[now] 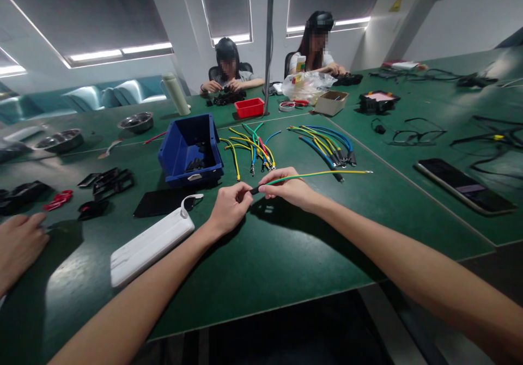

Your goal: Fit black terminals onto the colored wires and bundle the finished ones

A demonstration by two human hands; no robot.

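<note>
**Both Hands on One Yellow-Green Wire**

Head view. The left hand (229, 207) sits just left of frame centre, fingers curled closed, its fingertips pinching the black end of a yellow-green wire (314, 175). The right hand (288, 189) sits directly at its 3 o'clock, almost touching it, fingers closed around the same wire just behind the black end. From the right hand the wire runs toward 3 o'clock, held slightly above the green table (408, 218), and ends in a bare metal tip.

At 12 o'clock from the hands lies a loose bundle of coloured wires (251, 147). At 1 o'clock lies a second bundle, mostly blue and yellow (327, 144). At 11 o'clock stands a blue bin (190, 150) holding dark parts. At 8 o'clock from the left hand lies a white power bank (151, 245). A phone (463, 185) lies at 3 o'clock, well apart. Another person's hand (18, 242) rests at the left frame edge. Two seated people work at the far end of the table.
</note>
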